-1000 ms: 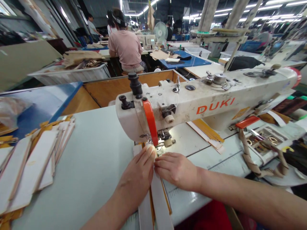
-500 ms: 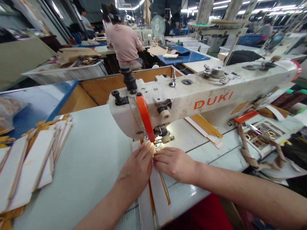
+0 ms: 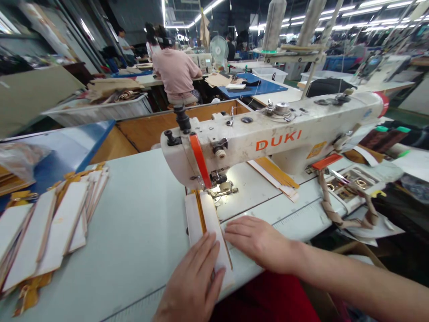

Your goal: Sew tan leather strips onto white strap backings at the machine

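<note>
A white-faced strip [image 3: 213,219] with mustard-yellow edging lies on the sewing machine bed, its far end by the presser foot [image 3: 219,192]. To its left is a second white strip [image 3: 192,219], a yellow band showing between the two. My left hand [image 3: 196,277] rests on the near part of these strips with its fingers stretched out flat. At the right edge of the strip, my right hand [image 3: 258,241] lies with extended fingers, the tips touching or very near that edge. Above stands the white sewing machine [image 3: 234,134] with its orange thread-lever guard [image 3: 200,161].
Several white and yellow strips [image 3: 63,219] are piled at the table's left. More yellow strips [image 3: 276,176] lie behind the needle area. A parts tray [image 3: 355,185] and a tape-wrapped loop [image 3: 330,214] sit at right. A person in pink [image 3: 176,71] sits farther back.
Both hands have drawn back from the presser foot toward me, the left farther. Its fingers are now flat on the strips, and more of their far end shows. The camera view has shifted.
</note>
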Tool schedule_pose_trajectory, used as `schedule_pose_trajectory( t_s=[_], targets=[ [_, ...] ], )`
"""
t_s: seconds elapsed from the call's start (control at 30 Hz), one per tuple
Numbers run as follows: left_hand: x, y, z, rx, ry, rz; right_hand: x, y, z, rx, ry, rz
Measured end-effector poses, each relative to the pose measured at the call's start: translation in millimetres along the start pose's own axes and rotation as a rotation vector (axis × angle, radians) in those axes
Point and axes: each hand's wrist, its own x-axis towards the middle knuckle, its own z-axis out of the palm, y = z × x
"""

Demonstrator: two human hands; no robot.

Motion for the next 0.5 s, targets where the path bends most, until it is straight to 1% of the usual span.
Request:
schedule_pose_trajectory(
  t_s=[0.07, 0.13, 0.23, 0.3, 0.4, 0.5],
  targets=[
    [-11.4, 8.3, -5.9, -0.027, -0.006, 0.061, -13.9, -9.5, -0.8, 0.054, 0.018, -0.001],
    [-19.5, 11.9, -5.1, -0.055, 0.022, 0.095, -22.3, -15.4, 1.1, 0.087, 0.048, -0.02],
    [-28.3, 12.6, 5.4, -0.107, 0.119, 0.085, -25.5, -17.4, 5.0, 0.108, 0.07, -0.056],
    [-33.0, 11.3, 12.6, -0.133, 0.162, 0.079, -24.7, -16.3, 6.3, 0.104, 0.068, -0.076],
    [-37.9, 7.3, 16.8, -0.138, 0.123, 0.121, -23.5, -14.1, 6.2, 0.086, 0.054, -0.097],
    [-39.0, 2.5, 13.7, -0.125, 0.082, 0.179, -23.2, -13.1, 6.2, 0.073, 0.041, -0.101]
  ],
)
